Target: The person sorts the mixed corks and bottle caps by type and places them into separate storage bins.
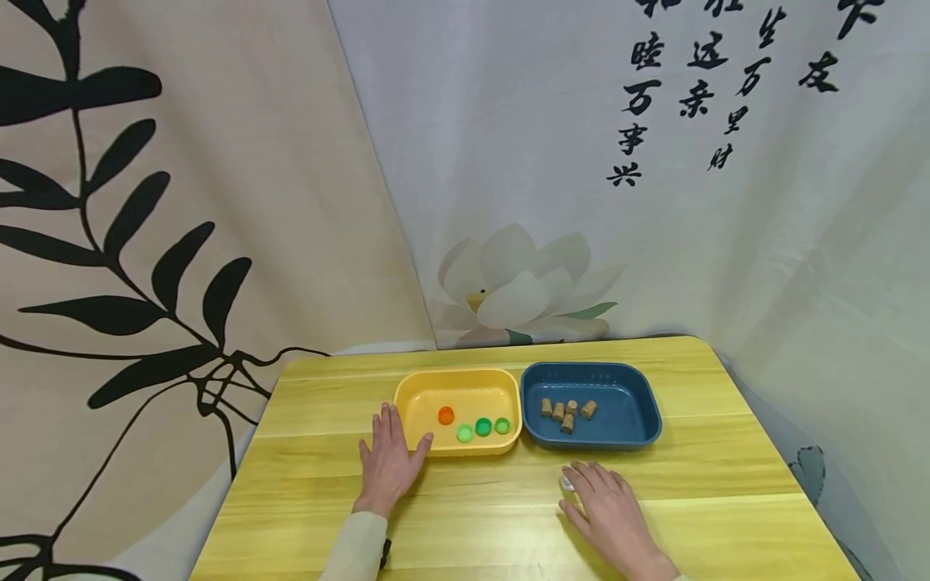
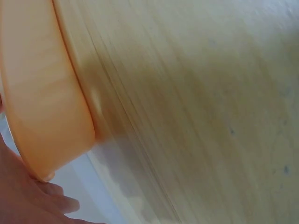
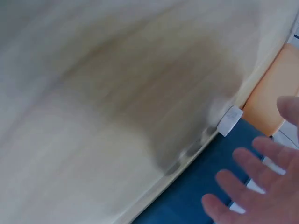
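My left hand (image 1: 388,466) lies at the left front corner of the yellow tray (image 1: 420,453), its fingers straight and spread along the rim. In the left wrist view, the fingers (image 2: 58,198) show past the tray's corner, and the tray wall (image 2: 46,93) looks orange. My right hand (image 1: 613,516) hovers over the table in front of the blue tray (image 1: 632,440), fingers extended. A small white round piece (image 3: 230,120) stands on the table by its fingertips. In the right wrist view a gap shows between that piece and the spread fingers (image 3: 261,168).
Inside the yellow tray lie an orange disc (image 1: 446,415) and several green discs (image 1: 483,427). Several corks (image 1: 567,423) sit toward the left of the blue tray. Both trays stand side by side on the wooden table (image 1: 465,524), with printed cloth (image 1: 291,202) hanging behind.
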`<state>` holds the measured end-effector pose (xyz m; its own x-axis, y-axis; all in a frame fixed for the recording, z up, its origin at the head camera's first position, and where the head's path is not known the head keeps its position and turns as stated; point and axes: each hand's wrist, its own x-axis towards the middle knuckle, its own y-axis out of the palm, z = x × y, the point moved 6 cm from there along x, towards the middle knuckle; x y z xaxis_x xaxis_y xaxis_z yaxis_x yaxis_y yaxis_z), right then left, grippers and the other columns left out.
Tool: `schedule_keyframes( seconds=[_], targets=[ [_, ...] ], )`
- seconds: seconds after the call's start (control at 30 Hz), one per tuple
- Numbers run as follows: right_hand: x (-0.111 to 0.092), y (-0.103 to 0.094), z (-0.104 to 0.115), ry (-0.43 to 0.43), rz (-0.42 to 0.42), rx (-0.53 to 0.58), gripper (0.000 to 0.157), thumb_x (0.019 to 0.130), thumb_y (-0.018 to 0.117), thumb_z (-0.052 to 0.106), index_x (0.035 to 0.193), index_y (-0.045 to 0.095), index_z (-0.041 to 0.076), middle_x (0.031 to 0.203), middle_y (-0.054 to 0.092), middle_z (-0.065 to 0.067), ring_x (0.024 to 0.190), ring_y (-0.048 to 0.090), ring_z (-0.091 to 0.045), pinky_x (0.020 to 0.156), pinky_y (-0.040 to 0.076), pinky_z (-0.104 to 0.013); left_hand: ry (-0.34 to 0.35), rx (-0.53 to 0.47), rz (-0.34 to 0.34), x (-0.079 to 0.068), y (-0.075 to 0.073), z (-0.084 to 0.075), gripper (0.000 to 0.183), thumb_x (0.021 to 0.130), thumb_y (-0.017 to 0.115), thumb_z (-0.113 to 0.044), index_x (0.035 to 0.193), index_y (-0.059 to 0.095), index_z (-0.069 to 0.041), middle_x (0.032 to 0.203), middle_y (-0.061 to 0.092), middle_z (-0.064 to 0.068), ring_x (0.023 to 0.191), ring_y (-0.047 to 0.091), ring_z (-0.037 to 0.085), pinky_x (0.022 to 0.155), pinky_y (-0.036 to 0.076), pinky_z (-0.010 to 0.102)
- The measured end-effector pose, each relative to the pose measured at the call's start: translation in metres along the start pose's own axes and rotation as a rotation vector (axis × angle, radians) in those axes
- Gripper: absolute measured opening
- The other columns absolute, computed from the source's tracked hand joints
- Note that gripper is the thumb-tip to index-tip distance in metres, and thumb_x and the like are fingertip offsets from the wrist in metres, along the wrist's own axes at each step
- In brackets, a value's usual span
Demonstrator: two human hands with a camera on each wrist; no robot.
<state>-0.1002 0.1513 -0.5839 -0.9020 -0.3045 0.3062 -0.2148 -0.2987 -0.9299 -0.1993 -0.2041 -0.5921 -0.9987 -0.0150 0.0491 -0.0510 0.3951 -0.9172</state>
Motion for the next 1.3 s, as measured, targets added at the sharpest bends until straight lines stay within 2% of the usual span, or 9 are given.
schedule_keyframes(
  seconds=[0.17, 0.3, 0.4, 0.5, 0.63, 0.7, 0.97, 1.2, 1.3],
  targets=[
    [0.005, 0.008, -0.006, 0.048, 0.032, -0.057, 0.07, 0.087, 0.08, 0.052, 0.138, 0.064, 0.007, 0.137, 0.064, -0.015, 0.123, 0.06, -0.041, 0.093, 0.052, -0.061, -0.006, -0.006, 0.016, 0.0, 0.0, 0.001, 0.102, 0.101, 0.041, -0.07, 0.163, 0.011, 0.006, 0.171, 0.006, 0.023, 0.156, 0.011, 0.044, 0.113, 0.014, 0.079],
    [0.008, 0.016, -0.008, 0.078, 0.07, -0.07, 0.074, 0.087, 0.078, 0.056, 0.14, 0.062, 0.006, 0.138, 0.063, -0.015, 0.124, 0.059, -0.041, 0.09, 0.052, -0.061, -0.006, 0.0, 0.009, -0.001, -0.001, 0.001, 0.102, 0.101, 0.043, -0.069, 0.162, 0.013, 0.006, 0.171, 0.009, 0.024, 0.156, 0.014, 0.045, 0.113, 0.016, 0.079],
    [0.009, 0.018, -0.009, 0.087, 0.072, -0.095, 0.068, 0.087, 0.079, 0.053, 0.136, 0.065, 0.007, 0.134, 0.064, -0.015, 0.122, 0.059, -0.04, 0.086, 0.053, -0.06, -0.007, -0.001, 0.006, -0.001, -0.001, 0.002, 0.102, 0.101, 0.044, -0.069, 0.163, 0.013, 0.006, 0.171, 0.01, 0.024, 0.156, 0.015, 0.045, 0.113, 0.016, 0.079],
    [0.01, 0.018, -0.009, 0.082, 0.058, -0.109, 0.055, 0.087, 0.081, 0.045, 0.126, 0.07, 0.008, 0.131, 0.066, -0.014, 0.12, 0.06, -0.04, 0.084, 0.054, -0.06, -0.007, -0.006, 0.01, -0.001, 0.0, 0.002, 0.102, 0.101, 0.043, -0.069, 0.163, 0.01, 0.005, 0.171, 0.007, 0.023, 0.156, 0.013, 0.044, 0.113, 0.015, 0.079],
    [0.011, 0.015, -0.006, 0.048, 0.003, -0.085, 0.037, 0.086, 0.085, 0.033, 0.112, 0.074, 0.01, 0.126, 0.069, -0.014, 0.117, 0.063, -0.039, 0.085, 0.054, -0.059, -0.005, -0.007, 0.008, -0.001, 0.002, 0.002, 0.102, 0.101, 0.041, -0.07, 0.163, 0.009, 0.005, 0.172, 0.004, 0.022, 0.156, 0.012, 0.044, 0.114, 0.014, 0.079],
    [0.011, 0.013, -0.005, 0.026, -0.032, -0.074, 0.033, 0.085, 0.086, 0.03, 0.109, 0.074, 0.011, 0.124, 0.07, -0.013, 0.115, 0.064, -0.038, 0.085, 0.055, -0.058, -0.004, -0.007, 0.008, 0.0, 0.002, 0.002, 0.102, 0.101, 0.041, -0.07, 0.163, 0.009, 0.005, 0.172, 0.003, 0.022, 0.156, 0.013, 0.044, 0.114, 0.014, 0.079],
    [0.009, 0.004, 0.003, -0.038, -0.135, -0.065, 0.038, 0.079, 0.089, 0.027, 0.11, 0.074, 0.012, 0.121, 0.071, -0.012, 0.114, 0.066, -0.039, 0.084, 0.056, -0.058, -0.005, -0.01, 0.014, 0.0, 0.003, 0.003, 0.101, 0.102, 0.042, -0.069, 0.163, 0.008, 0.004, 0.172, 0.003, 0.021, 0.156, 0.012, 0.043, 0.114, 0.013, 0.078],
    [0.017, -0.007, 0.014, -0.044, -0.11, -0.018, 0.043, 0.083, 0.088, 0.029, 0.12, 0.073, 0.013, 0.132, 0.068, -0.012, 0.124, 0.061, -0.039, 0.093, 0.053, -0.059, -0.009, -0.02, 0.016, 0.0, 0.004, 0.003, 0.101, 0.102, 0.042, -0.068, 0.163, 0.006, 0.004, 0.172, 0.0, 0.02, 0.157, 0.008, 0.043, 0.114, 0.012, 0.078],
    [0.021, -0.013, 0.02, -0.053, -0.134, 0.016, 0.044, 0.084, 0.087, 0.03, 0.122, 0.072, 0.014, 0.135, 0.067, -0.012, 0.126, 0.06, -0.039, 0.094, 0.052, -0.06, -0.01, -0.014, 0.013, -0.001, 0.005, 0.003, 0.101, 0.102, 0.041, -0.069, 0.163, 0.007, 0.005, 0.172, 0.001, 0.021, 0.157, 0.008, 0.043, 0.114, 0.014, 0.078]
  ],
)
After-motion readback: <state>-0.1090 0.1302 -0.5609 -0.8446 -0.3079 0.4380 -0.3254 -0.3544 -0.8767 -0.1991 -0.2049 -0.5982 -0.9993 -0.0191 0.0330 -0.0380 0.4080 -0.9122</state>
